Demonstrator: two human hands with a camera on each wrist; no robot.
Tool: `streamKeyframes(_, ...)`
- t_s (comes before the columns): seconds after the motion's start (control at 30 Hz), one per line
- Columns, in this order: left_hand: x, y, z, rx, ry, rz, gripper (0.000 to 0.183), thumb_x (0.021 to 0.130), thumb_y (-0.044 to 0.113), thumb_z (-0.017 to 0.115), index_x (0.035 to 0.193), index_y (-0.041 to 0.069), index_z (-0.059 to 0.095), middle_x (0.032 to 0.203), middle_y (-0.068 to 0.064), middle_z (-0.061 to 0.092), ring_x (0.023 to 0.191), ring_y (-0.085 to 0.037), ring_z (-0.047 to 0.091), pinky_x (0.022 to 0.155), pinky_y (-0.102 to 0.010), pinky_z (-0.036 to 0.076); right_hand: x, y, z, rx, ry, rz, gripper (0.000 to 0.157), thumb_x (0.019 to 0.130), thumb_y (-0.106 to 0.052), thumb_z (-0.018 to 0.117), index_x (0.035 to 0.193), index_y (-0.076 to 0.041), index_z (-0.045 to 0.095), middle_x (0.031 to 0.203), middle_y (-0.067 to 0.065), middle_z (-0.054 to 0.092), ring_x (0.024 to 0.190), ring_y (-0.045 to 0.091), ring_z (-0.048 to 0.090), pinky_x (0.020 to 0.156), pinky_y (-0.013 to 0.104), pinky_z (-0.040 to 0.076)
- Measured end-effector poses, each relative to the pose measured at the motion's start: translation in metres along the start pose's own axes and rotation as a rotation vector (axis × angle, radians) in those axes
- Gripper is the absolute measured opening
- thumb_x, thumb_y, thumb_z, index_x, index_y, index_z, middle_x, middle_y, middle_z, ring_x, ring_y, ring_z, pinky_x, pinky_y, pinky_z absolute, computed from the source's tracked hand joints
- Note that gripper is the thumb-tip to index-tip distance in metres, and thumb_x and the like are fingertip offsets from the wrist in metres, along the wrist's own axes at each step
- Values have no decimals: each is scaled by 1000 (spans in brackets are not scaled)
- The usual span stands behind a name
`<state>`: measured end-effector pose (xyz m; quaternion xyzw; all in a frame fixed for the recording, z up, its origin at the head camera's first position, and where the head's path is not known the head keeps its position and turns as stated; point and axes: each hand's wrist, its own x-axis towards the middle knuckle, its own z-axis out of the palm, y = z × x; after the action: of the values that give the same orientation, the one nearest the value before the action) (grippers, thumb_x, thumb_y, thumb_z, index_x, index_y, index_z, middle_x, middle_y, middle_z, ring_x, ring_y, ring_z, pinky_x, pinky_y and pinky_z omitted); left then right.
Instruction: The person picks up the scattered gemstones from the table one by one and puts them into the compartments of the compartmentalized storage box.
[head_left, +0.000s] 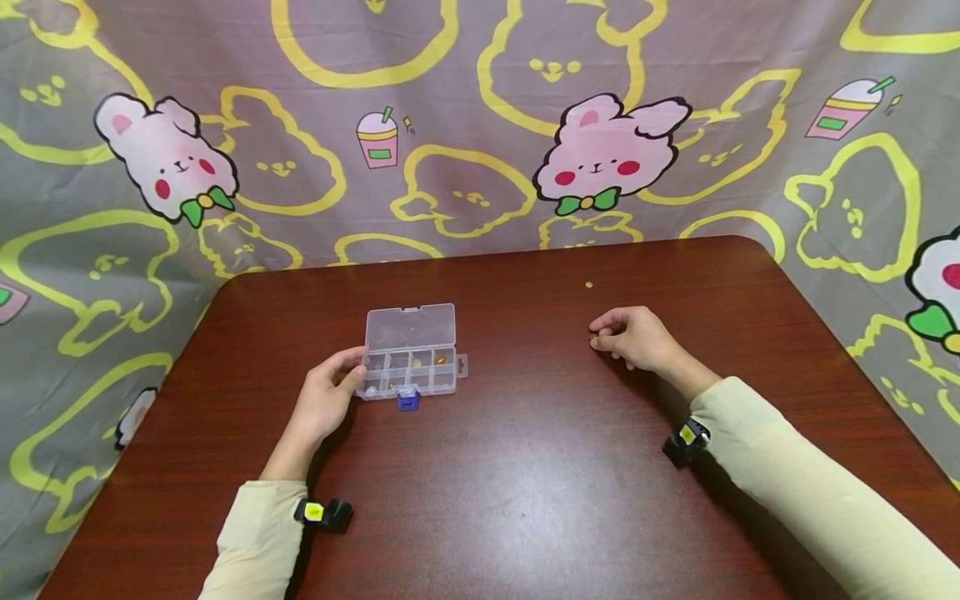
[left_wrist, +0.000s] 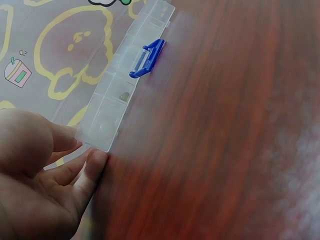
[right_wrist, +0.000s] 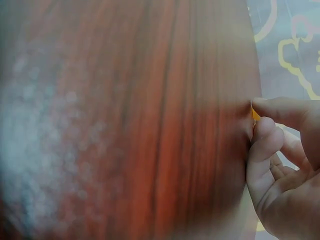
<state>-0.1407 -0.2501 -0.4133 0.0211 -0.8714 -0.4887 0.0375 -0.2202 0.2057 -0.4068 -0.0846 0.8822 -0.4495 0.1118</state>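
Note:
A clear plastic compartment box (head_left: 442, 388) stands on the table with its lid (head_left: 411, 327) laid back and its blue latch (head_left: 408, 401) toward me. Small beads sit in several compartments, among them an orange one (head_left: 441, 360). My left hand (head_left: 324, 396) grips the box's left end between thumb and fingers. Farther right, my right hand (head_left: 639, 340) is low over the table. Its thumb and index finger pinch a small orange-yellow piece (right_wrist: 255, 115), mostly hidden by the fingertips. Beyond that hand lies a tiny yellow bead (head_left: 588, 285).
The dark red-brown wooden table (head_left: 510, 467) has rounded far corners and a glossy patch of light near the front. A patterned cloth (head_left: 465, 108) with cartoon bears and rabbits hangs behind it and along both sides.

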Motion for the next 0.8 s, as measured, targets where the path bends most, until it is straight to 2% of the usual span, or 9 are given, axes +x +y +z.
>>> streamKeyframes(0.37,0,-2,1,21,3,-6,34,102,5,56,135,-1,60,121,-23,64,94,-24,60,75,-17,47,0,0,1,-20,5,-8,21,90,-6,72,109,2,70,84,8,61,56,17,53,42,31,46)
streamKeyframes(0.8,-1,0,1,3,1,2,34,102,6,56,136,-1,59,122,-24,64,92,-23,59,74,-17,46,-2,0,2,-36,12,-14,16,90,-6,72,105,1,72,74,6,60,49,15,50,40,30,45)
